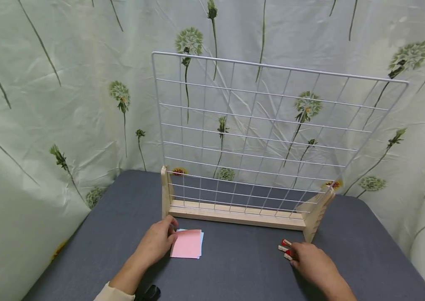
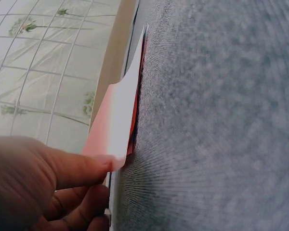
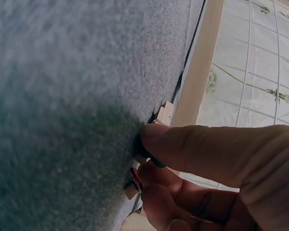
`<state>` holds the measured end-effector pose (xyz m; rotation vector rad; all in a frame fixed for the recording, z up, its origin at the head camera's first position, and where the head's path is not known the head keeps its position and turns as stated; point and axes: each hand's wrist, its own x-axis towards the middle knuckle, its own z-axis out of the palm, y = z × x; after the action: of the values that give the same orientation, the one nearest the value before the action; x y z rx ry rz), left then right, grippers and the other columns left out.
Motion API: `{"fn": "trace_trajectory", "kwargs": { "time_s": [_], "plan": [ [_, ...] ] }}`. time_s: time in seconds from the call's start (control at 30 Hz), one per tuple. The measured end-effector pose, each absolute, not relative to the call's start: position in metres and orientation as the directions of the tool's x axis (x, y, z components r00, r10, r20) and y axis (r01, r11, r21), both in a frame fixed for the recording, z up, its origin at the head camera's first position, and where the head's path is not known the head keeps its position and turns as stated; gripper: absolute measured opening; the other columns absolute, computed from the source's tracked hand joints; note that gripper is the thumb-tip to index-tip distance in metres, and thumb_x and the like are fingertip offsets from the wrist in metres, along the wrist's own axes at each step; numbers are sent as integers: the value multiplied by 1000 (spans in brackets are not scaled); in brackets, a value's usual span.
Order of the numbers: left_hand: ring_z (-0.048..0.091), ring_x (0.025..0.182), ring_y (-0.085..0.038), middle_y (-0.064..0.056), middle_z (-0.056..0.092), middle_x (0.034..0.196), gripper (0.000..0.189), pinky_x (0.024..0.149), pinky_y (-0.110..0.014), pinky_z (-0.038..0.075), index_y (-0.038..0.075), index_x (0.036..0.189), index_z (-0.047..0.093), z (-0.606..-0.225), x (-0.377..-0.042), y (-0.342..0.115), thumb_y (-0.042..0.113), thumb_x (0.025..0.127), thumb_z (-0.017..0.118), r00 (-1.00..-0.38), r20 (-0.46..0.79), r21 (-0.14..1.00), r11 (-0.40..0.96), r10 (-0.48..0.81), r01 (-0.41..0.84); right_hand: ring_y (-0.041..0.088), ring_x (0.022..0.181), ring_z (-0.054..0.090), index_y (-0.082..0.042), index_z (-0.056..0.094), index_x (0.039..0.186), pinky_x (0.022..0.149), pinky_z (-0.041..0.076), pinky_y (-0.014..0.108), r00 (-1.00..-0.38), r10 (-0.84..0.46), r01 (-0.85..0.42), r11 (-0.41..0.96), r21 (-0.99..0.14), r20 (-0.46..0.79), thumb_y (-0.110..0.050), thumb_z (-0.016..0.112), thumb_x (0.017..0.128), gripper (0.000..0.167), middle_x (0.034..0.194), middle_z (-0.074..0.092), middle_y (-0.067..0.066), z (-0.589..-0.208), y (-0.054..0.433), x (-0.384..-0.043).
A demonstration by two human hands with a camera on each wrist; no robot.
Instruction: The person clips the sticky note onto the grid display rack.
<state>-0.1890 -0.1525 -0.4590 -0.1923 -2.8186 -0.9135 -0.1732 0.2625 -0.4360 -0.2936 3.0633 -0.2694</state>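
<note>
A pink paper square [image 1: 185, 243] lies over a light blue one [image 1: 202, 242] on the dark table, like a small stack of note sheets. My left hand [image 1: 156, 241] pinches the pink sheet's edge between thumb and fingers; in the left wrist view the pink sheet [image 2: 114, 118] bends up from the stack. Several small wooden clothespins [image 1: 283, 248] with red decorations lie at the right. My right hand [image 1: 315, 262] is over them, thumb and index finger pinching one clothespin, mostly hidden by the fingers. Another clothespin [image 3: 164, 111] shows beyond the thumb in the right wrist view.
A white wire grid [image 1: 257, 121] stands upright in a wooden base [image 1: 235, 212] behind both hands. Its right wooden foot [image 1: 316, 215] is close to the clothespins. A patterned curtain [image 1: 84, 104] hangs behind the table [image 1: 235, 267]. A black object [image 1: 151, 292] is beside the left wrist.
</note>
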Motion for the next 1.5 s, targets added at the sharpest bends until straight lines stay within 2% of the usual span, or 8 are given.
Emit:
{"fn": "trace_trajectory", "kwargs": {
  "time_s": [0.2,0.43,0.57,0.9,1.13,1.33,1.5],
  "plan": [
    [64,75,-15,-2,70,84,18,68,-37,52,11,97,66,-456,-187,-153,1,87,77,-972,225,536,825,66,180,12,68,52,-17,60,76,62,46,37,-977,-211,-204,961,-185,-18,-11,86,77,26,72,58,-6,-437,260,-172],
    [58,76,-9,2,65,83,13,69,-33,50,13,88,69,-452,-178,-159,2,87,75,-973,216,528,828,83,188,10,65,47,-19,59,72,60,42,33,-976,-215,-207,961,-182,-26,-14,86,78,29,69,52,-6,-440,253,-170],
    [57,76,-9,3,64,83,13,68,-32,49,13,89,69,-447,-176,-162,1,88,74,-974,202,543,817,98,195,10,64,45,-18,59,74,60,40,32,-977,-208,-197,962,-189,-38,-12,84,81,27,69,51,-5,-439,251,-169],
    [61,76,-9,1,69,85,13,67,-32,50,15,95,68,-443,-178,-161,3,92,72,-981,164,594,784,101,180,9,66,45,-18,67,82,61,42,33,-973,-228,-229,947,-226,30,-7,79,82,16,74,51,-6,-437,252,-169],
    [52,69,-9,5,61,76,14,65,-27,44,15,91,64,-438,-185,-160,3,91,71,-975,188,620,756,117,210,11,67,48,-16,68,85,62,44,36,-977,-209,-212,946,-247,38,-7,77,83,13,77,53,-3,-433,253,-171],
    [52,69,-9,4,59,77,12,65,-26,44,15,92,61,-432,-187,-159,6,94,68,-975,195,633,745,108,209,12,67,47,-16,68,85,61,43,35,-977,-205,-211,945,-248,52,-7,76,84,12,78,52,-3,-433,253,-171],
    [53,70,-9,2,61,78,9,64,-26,44,13,96,61,-430,-187,-158,6,96,67,-976,202,666,719,85,201,9,69,50,-16,70,91,61,45,32,-967,-218,-244,939,-240,129,-6,78,83,15,81,56,-4,-433,254,-169]
  ]
}}
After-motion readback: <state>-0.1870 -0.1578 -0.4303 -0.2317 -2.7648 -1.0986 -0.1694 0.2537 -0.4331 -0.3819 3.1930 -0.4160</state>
